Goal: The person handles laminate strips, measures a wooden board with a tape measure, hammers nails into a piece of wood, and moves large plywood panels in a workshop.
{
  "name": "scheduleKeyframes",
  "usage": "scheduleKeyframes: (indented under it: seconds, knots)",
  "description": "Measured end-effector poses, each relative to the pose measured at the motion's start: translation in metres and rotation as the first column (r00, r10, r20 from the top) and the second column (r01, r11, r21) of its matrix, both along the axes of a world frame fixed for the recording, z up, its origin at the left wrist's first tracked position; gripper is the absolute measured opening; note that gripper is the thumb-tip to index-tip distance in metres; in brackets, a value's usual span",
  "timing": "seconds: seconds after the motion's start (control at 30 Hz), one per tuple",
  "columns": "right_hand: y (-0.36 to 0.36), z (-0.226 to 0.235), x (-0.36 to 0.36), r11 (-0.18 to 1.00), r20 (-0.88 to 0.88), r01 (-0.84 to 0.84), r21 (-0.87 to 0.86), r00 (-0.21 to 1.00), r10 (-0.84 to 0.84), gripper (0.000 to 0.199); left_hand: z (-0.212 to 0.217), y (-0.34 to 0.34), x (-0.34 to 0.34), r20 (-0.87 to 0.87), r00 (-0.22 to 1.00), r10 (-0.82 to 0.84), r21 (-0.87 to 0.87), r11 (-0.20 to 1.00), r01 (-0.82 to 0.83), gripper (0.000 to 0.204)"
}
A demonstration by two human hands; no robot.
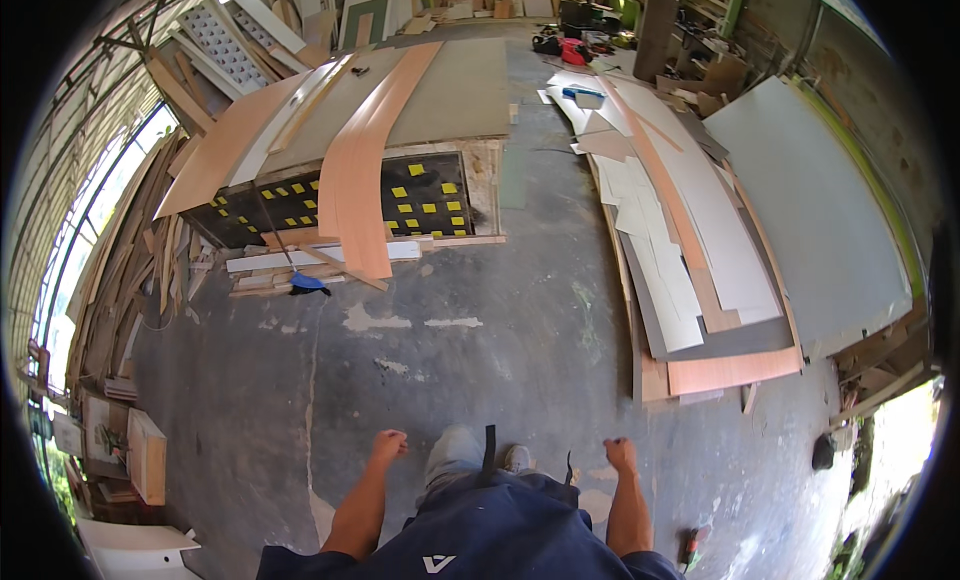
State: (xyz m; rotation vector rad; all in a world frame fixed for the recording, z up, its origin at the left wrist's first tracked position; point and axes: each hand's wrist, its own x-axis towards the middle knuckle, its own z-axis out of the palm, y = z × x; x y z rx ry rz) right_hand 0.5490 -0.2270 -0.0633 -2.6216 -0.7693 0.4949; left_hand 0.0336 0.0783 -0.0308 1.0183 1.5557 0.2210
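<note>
Your left hand (390, 446) and right hand (620, 455) seem loosely clenched, empty, ahead of your shirt (500, 528) with white mark (437, 564).

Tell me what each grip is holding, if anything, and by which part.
Nothing visible is held: the left grip and the right grip are both curled in, with no object showing in either.
</note>
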Motion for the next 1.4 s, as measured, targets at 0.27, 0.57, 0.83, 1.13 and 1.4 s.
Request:
scheduleKeyframes:
  seconds: [0.27, 0.57, 0.83, 1.13, 1.4]
  knots:
    - [0.287, 0.062, 0.068, 0.991, -0.443, 0.06, 0.117, 0.897, -0.003, 0.041, 0.014, 0.154, -0.027, -0.16, 0.952, 0.262, -0.024, 0.963, -0.269, 0.019]
    - [0.512, 0.093, 0.045, 0.883, -0.894, 0.373, 0.286, 0.434, 0.106, 0.033, 0.078, 0.41, 0.064, -0.032, 0.956, 0.29, 0.201, 0.939, -0.278, 0.013]
    - [0.731, 0.115, 0.054, 0.864, -0.819, -0.072, 0.498, 0.288, 0.496, 0.029, 0.11, 0.591, 0.147, 0.148, 0.929, 0.339, 0.363, 0.855, -0.37, 0.016]
    - [0.893, 0.104, -0.001, 0.856, -0.725, -0.279, 0.436, 0.454, 0.518, 0.032, 0.089, 0.706, 0.113, 0.017, 0.888, 0.461, 0.428, 0.799, -0.423, 0.017]
    - [0.975, 0.095, -0.089, 0.907, -0.676, -0.248, 0.341, 0.606, 0.42, 0.034, 0.05, 0.839, 0.064, -0.254, 0.906, 0.338, 0.618, 0.777, -0.117, 0.053]
